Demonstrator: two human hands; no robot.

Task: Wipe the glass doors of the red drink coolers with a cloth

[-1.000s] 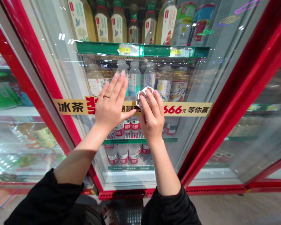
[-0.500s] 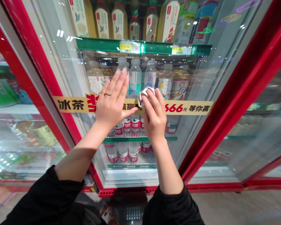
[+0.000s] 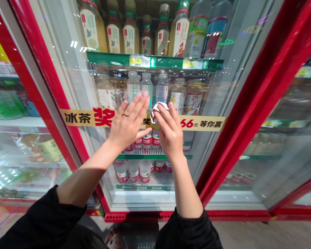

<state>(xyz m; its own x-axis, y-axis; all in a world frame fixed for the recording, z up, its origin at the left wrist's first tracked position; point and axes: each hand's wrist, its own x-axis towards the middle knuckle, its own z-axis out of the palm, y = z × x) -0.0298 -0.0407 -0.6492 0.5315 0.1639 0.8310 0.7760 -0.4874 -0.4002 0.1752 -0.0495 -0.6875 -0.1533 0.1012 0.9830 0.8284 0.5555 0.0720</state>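
A yellow sticker strip (image 3: 209, 123) with black and red lettering runs across the glass door (image 3: 212, 90) of a red-framed drinks fridge. My left hand (image 3: 128, 122), with a thin dark ring on one finger, lies flat over the strip, fingers stretched up and thumb out to the right. Beside it, my right hand (image 3: 171, 135) presses a crumpled white cloth or tissue (image 3: 157, 112) against the strip with bent fingers. Its exact kind is unclear. Part of the lettering is hidden behind both hands.
Bottles (image 3: 89, 29) stand on green-edged shelves (image 3: 171, 62) behind the glass, with price tags (image 3: 140, 61) on the edge. Red door frames (image 3: 248, 103) rise on both sides. More stocked fridges flank this one. A patterned shoe (image 3: 115, 238) shows on the floor below.
Both hands have slid a little to the right along the strip, with the white cloth or tissue still in my right hand. The view has tilted slightly upward.
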